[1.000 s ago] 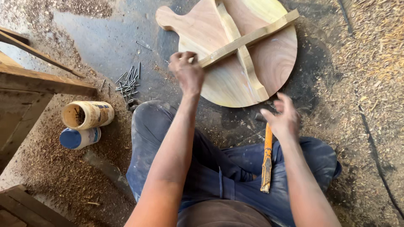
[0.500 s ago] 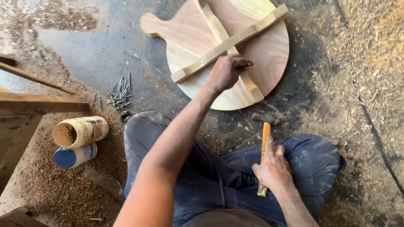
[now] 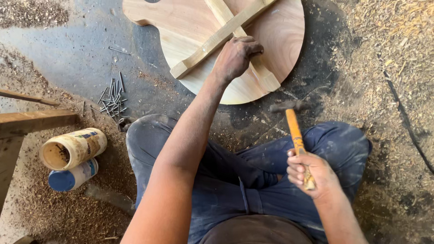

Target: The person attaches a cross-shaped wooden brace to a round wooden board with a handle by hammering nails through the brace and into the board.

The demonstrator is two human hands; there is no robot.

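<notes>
A round wooden board (image 3: pixel 280 40) with a handle-like lobe lies on the concrete floor ahead of my knees. Two wooden battens (image 3: pixel 212 43) cross on top of it. My left hand (image 3: pixel 236 56) rests closed on the battens near where they cross; whether it pinches a nail I cannot tell. My right hand (image 3: pixel 309 174) grips the orange wooden handle of a hammer (image 3: pixel 294 131) above my right knee. The hammer's dark head (image 3: pixel 282 107) points toward the board, a short way off its near edge.
A heap of loose nails (image 3: pixel 113 101) lies on the floor to the left. Two cylindrical containers (image 3: pixel 72 149) lie on their sides in sawdust at lower left. Wooden planks (image 3: pixel 34 119) stick in from the left edge. Wood shavings cover the right side.
My left hand moved from the board's near edge onto the crossed battens. My right hand closed on the hammer handle and lifted it, head toward the board.
</notes>
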